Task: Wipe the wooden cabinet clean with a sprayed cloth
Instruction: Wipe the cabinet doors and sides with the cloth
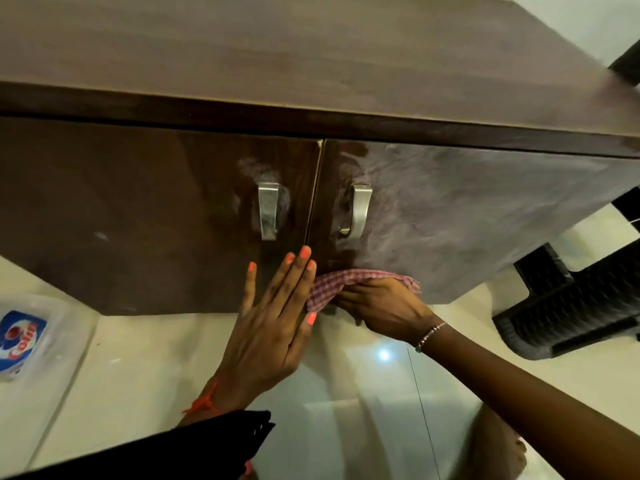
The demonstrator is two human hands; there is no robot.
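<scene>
The cloth (pixel 332 285) lies low on the right door (pixel 433 258) of the cabinet (pixel 311 46), at 6 o'clock from its handle (pixel 360 213), gripped in the curled fingers of the right hand (pixel 381 310). The left hand (pixel 270 323) braces the left door (pixel 121 209), fingers straight. Wiping is in hand; the haze (pixel 491 202) toward 3 o'clock likely needs firm strokes next.

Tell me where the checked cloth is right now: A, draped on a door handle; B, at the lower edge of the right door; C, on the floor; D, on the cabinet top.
B: the right hand grips the checked cloth against the bottom of the right door.
</scene>
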